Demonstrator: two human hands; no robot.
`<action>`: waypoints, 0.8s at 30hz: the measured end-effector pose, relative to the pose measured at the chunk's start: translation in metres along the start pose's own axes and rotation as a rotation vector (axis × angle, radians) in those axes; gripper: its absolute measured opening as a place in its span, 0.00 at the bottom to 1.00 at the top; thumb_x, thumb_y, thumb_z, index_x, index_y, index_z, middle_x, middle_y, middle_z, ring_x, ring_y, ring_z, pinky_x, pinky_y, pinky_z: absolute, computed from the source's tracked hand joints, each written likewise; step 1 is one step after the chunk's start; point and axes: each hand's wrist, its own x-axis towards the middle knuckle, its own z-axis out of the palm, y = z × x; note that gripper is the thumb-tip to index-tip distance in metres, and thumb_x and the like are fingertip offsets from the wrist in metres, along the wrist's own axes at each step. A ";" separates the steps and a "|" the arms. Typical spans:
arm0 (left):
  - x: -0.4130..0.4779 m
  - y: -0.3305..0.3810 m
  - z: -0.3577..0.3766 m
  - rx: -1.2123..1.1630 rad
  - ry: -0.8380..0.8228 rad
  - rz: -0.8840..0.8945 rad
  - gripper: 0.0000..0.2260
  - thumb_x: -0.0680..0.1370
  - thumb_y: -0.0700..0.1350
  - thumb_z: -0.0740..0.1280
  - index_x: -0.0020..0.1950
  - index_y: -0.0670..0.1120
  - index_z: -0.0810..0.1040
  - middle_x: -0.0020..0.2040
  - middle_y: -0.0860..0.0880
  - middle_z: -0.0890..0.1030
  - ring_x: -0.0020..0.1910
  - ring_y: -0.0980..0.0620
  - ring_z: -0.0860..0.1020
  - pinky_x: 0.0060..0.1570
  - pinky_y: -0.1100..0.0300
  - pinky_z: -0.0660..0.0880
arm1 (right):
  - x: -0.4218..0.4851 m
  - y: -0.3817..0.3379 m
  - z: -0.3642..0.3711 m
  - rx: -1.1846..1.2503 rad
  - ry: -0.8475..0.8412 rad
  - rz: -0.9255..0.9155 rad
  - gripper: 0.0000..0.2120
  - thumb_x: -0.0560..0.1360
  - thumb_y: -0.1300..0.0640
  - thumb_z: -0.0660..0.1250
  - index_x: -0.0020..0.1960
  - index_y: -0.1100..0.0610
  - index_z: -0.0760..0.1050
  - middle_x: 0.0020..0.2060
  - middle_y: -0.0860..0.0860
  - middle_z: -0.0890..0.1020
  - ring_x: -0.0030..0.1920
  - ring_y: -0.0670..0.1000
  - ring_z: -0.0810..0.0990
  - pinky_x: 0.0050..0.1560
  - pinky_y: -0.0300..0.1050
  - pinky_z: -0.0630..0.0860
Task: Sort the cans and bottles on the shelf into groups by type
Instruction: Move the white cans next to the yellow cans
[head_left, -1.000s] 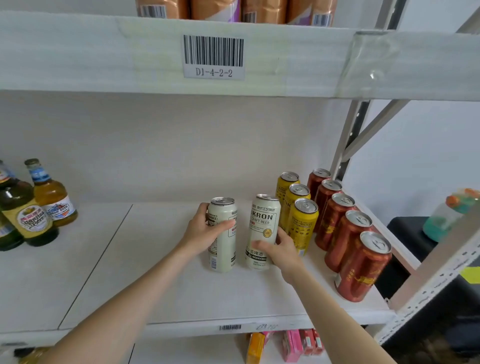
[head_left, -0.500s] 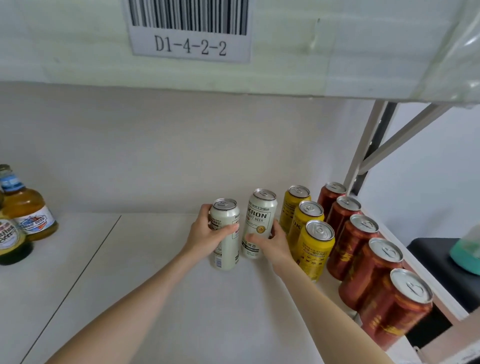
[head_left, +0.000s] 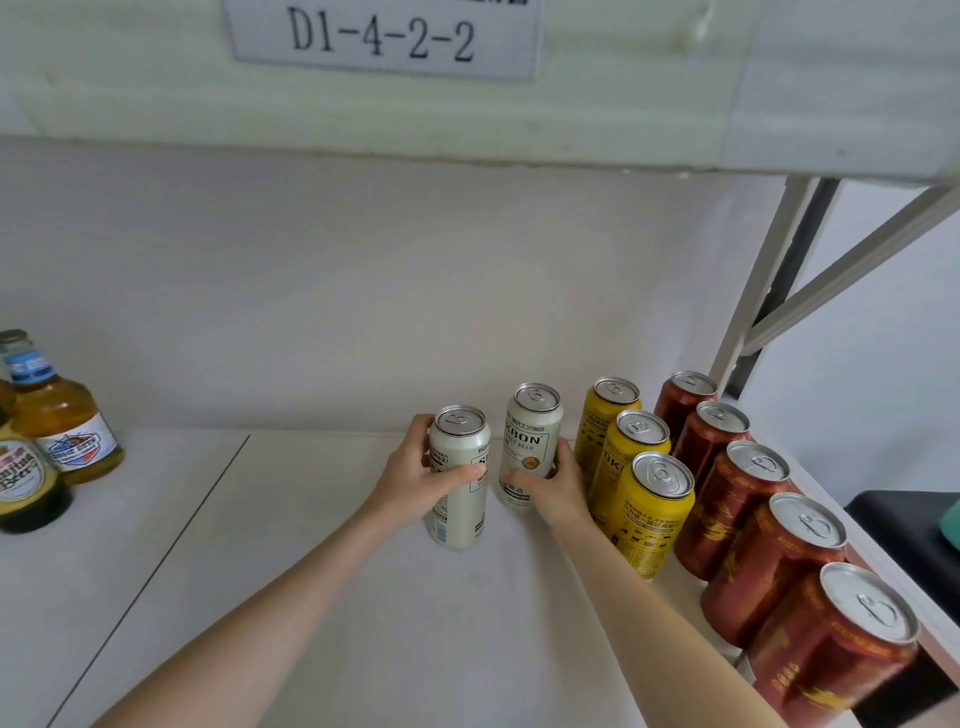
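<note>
**Sorting the beer shelf.** At the far left of the shelf board, an amber beer bottle with a blue neck label and a darker bottle stand touching. They are well apart from the cans, apparently the bottle group kept at its own end. Overhead, the front edge of the upper shelf carries a location label reading D1-4-2-2.

At centre, a person reaches in with both bare arms. The left grip is wrapped round the nearer white can, thumb across its front and fingers behind, holding it upright. The can's base looks to meet the board, though whether it rests there cannot be told. Just beside it, the right grip grasps the lower half of a second white can printed "KRON craft beer", whose base is hidden behind that grip. The two white cans sit near each other but apart, on a diagonal. They seem to be getting lined up as a new row alongside the yellow cans, three in a file running front to back, with the back of the right grip almost against them.

Further right, five red cans form a matching file beside the shelf's edge and its grey steel upright. Among what is visible, sorting by colour looks nearly done, with only the white pair left to square up.
</note>
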 end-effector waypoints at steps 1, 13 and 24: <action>-0.001 0.000 -0.001 -0.005 -0.009 0.004 0.26 0.62 0.56 0.78 0.56 0.54 0.72 0.51 0.55 0.82 0.53 0.53 0.81 0.57 0.45 0.77 | 0.001 0.000 0.000 -0.002 0.000 -0.001 0.34 0.65 0.65 0.78 0.67 0.55 0.70 0.53 0.48 0.80 0.51 0.44 0.80 0.43 0.35 0.75; -0.013 -0.002 -0.003 -0.035 -0.059 -0.039 0.28 0.62 0.57 0.79 0.58 0.58 0.72 0.55 0.54 0.82 0.56 0.53 0.80 0.59 0.45 0.77 | -0.009 0.008 -0.004 0.033 0.029 0.026 0.37 0.67 0.63 0.78 0.71 0.56 0.65 0.61 0.48 0.76 0.54 0.44 0.76 0.43 0.30 0.72; -0.029 0.002 -0.015 -0.190 -0.130 -0.258 0.33 0.60 0.61 0.76 0.61 0.49 0.76 0.55 0.46 0.84 0.53 0.51 0.83 0.56 0.52 0.79 | -0.064 0.028 0.002 -0.108 -0.023 0.007 0.31 0.64 0.60 0.81 0.63 0.56 0.72 0.55 0.47 0.78 0.59 0.47 0.76 0.55 0.43 0.76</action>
